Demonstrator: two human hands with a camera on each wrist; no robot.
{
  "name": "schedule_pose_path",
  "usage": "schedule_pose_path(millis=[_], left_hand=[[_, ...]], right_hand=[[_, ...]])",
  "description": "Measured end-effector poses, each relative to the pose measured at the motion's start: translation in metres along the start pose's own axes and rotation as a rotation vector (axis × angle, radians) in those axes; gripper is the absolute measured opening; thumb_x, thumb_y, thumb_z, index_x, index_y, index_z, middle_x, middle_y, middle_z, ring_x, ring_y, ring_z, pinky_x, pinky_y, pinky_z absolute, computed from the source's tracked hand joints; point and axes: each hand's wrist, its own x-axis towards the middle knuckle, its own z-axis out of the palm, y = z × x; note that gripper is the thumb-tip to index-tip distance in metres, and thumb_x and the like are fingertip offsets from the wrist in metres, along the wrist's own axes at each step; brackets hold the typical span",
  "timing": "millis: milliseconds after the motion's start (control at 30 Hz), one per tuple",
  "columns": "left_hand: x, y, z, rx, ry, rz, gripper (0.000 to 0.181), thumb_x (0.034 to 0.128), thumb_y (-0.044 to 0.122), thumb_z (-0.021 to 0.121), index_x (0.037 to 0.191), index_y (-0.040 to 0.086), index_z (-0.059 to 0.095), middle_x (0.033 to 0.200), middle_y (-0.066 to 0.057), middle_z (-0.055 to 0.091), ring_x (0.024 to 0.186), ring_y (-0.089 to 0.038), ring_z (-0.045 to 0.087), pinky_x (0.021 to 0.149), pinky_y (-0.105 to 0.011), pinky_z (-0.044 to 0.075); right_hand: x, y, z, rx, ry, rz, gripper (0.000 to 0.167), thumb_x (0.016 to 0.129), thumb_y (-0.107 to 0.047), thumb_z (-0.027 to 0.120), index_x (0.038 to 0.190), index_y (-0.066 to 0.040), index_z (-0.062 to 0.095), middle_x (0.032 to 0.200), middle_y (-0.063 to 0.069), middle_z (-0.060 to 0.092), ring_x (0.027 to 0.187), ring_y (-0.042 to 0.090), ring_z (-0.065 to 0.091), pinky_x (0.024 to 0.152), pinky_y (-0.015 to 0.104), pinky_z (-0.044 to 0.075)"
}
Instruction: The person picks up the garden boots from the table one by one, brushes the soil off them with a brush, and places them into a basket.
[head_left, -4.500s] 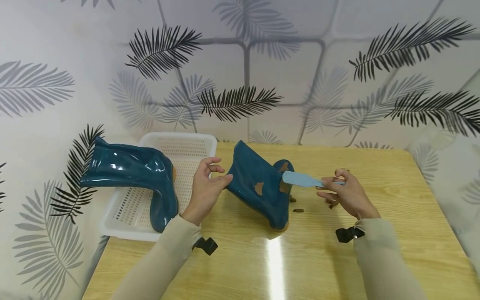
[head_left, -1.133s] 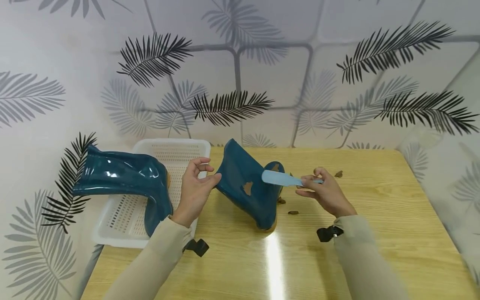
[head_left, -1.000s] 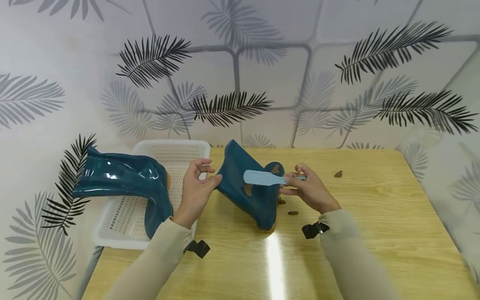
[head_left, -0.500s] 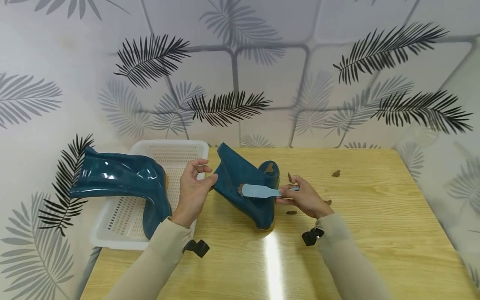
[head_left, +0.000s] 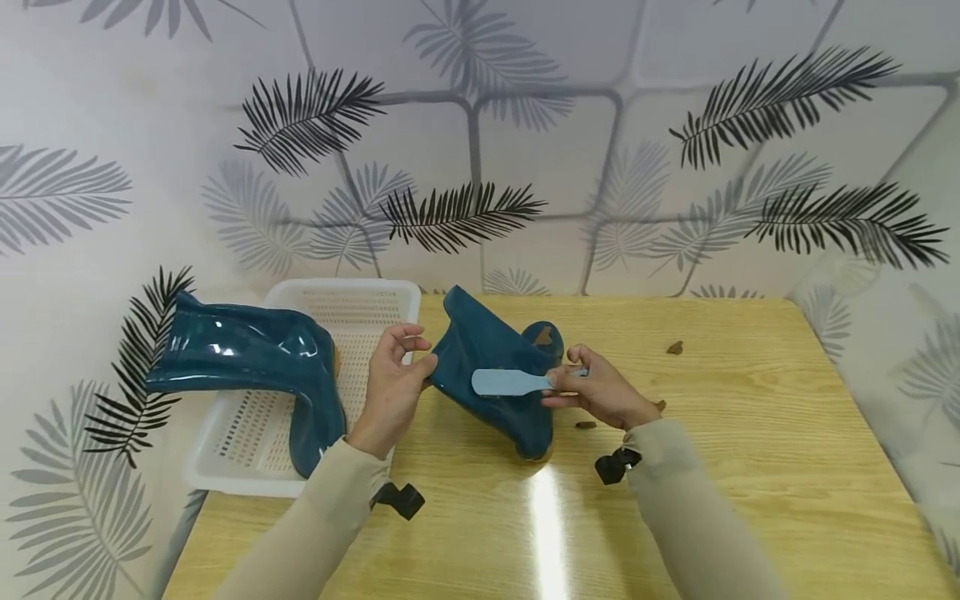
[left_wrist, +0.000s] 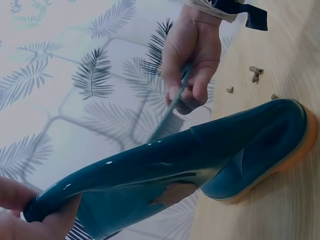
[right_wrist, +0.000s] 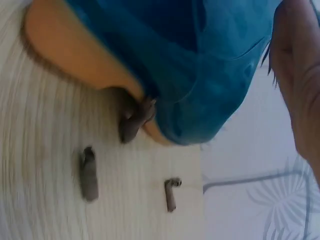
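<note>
- Left hand (head_left: 393, 387): thumb and fingers pinching the top rim of a glossy dark teal rubber boot with a tan sole (head_left: 480, 337). Boot is tilted, between the two hands.
- Right hand (head_left: 600, 396): gripping the handle of a light-blue flat-bladed scraper (head_left: 506, 382); blade points toward left hand, over the boot's shaft. Blade contact unclear.
- Ragged brown patch (left_wrist: 175, 194) on the shaft, left wrist view.
- Small brown crumbly lumps (head_left: 675, 347) near right hand, on a pale wood-grain table (head_left: 750, 500).
- Left of left hand: white perforated plastic basket (head_left: 367, 321), second teal rubber boot (head_left: 247, 346) lying across it.
</note>
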Motion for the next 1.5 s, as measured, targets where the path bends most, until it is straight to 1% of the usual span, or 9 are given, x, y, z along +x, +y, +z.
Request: schedule_pose_path(millis=[200, 500, 600, 733, 867, 1033, 1167, 1333, 1500], left_hand=[[0.002, -0.007, -0.003, -0.045, 0.047, -0.028, 0.035, 0.0922, -0.02, 0.05, 0.116, 0.006, 0.049, 0.106, -0.012, 0.046, 0.072, -0.012, 0.05, 0.059, -0.021, 0.045], [0.002, -0.01, -0.005, -0.07, 0.075, -0.018, 0.034, 0.092, -0.02, 0.049, 0.116, 0.005, 0.049, 0.104, -0.01, 0.046, 0.073, -0.011, 0.051, 0.059, -0.021, 0.046], [0.001, -0.012, -0.004, -0.073, 0.068, -0.011, 0.034, 0.0918, -0.02, 0.049, 0.115, 0.005, 0.049, 0.103, -0.01, 0.046, 0.073, -0.012, 0.052, 0.06, -0.02, 0.047], [0.001, -0.014, -0.005, -0.076, 0.083, -0.026, 0.033, 0.0922, -0.019, 0.05, 0.113, 0.006, 0.05, 0.102, -0.01, 0.047, 0.072, -0.011, 0.052, 0.06, -0.02, 0.047], [0.002, -0.015, -0.008, -0.086, 0.11, -0.029, 0.034, 0.0917, -0.02, 0.05, 0.114, 0.005, 0.05, 0.1, -0.008, 0.047, 0.068, -0.011, 0.05, 0.059, -0.02, 0.045], [0.002, -0.012, -0.009, -0.082, 0.115, -0.022, 0.035, 0.0916, -0.019, 0.05, 0.116, 0.005, 0.049, 0.1, -0.007, 0.048, 0.066, -0.011, 0.049, 0.058, -0.02, 0.044], [0.001, -0.011, -0.006, -0.079, 0.105, -0.029, 0.036, 0.0912, -0.02, 0.05, 0.116, 0.007, 0.049, 0.101, -0.007, 0.048, 0.068, -0.012, 0.051, 0.059, -0.021, 0.045], [0.003, -0.011, -0.006, -0.079, 0.115, -0.025, 0.035, 0.0913, -0.019, 0.051, 0.115, 0.007, 0.05, 0.101, -0.007, 0.048, 0.069, -0.011, 0.051, 0.058, -0.02, 0.044], [0.005, -0.013, -0.01, -0.085, 0.134, -0.026, 0.035, 0.0901, -0.021, 0.051, 0.114, 0.005, 0.05, 0.102, -0.011, 0.048, 0.068, -0.01, 0.051, 0.057, -0.019, 0.044]], right_hand=[[-0.004, 0.001, -0.011, -0.058, 0.089, -0.001, 0.035, 0.1, 0.008, 0.051, 0.093, -0.009, 0.021, 0.095, 0.011, 0.062, 0.091, 0.026, 0.071, 0.089, 0.042, 0.054], [0.001, -0.009, -0.005, 0.041, 0.057, -0.076, 0.034, 0.101, 0.007, 0.049, 0.094, -0.011, 0.022, 0.093, 0.006, 0.063, 0.094, 0.024, 0.07, 0.089, 0.038, 0.055], [0.005, -0.005, 0.002, -0.009, 0.042, -0.052, 0.036, 0.1, 0.006, 0.051, 0.093, -0.011, 0.02, 0.086, 0.005, 0.059, 0.093, 0.024, 0.07, 0.089, 0.038, 0.055], [0.004, -0.005, 0.002, -0.108, 0.107, -0.013, 0.038, 0.099, 0.009, 0.05, 0.092, -0.011, 0.019, 0.087, 0.008, 0.057, 0.087, 0.022, 0.071, 0.086, 0.037, 0.056], [0.001, -0.011, -0.001, -0.115, 0.157, -0.024, 0.036, 0.098, 0.01, 0.049, 0.093, -0.011, 0.02, 0.093, 0.011, 0.061, 0.086, 0.022, 0.072, 0.085, 0.036, 0.057], [0.003, -0.014, 0.003, -0.029, 0.106, -0.082, 0.035, 0.099, 0.009, 0.05, 0.094, -0.011, 0.021, 0.095, 0.009, 0.064, 0.09, 0.023, 0.071, 0.087, 0.037, 0.056], [0.006, -0.007, 0.008, -0.03, 0.051, -0.046, 0.037, 0.099, 0.008, 0.051, 0.093, -0.011, 0.02, 0.09, 0.006, 0.058, 0.09, 0.022, 0.069, 0.089, 0.037, 0.055], [0.006, -0.002, 0.006, -0.048, 0.072, -0.015, 0.039, 0.099, 0.01, 0.049, 0.092, -0.012, 0.017, 0.095, 0.009, 0.058, 0.088, 0.022, 0.071, 0.087, 0.036, 0.056], [0.001, -0.011, 0.0, -0.091, 0.086, -0.05, 0.034, 0.099, 0.009, 0.048, 0.092, -0.01, 0.021, 0.095, 0.011, 0.062, 0.088, 0.023, 0.071, 0.087, 0.038, 0.056]])
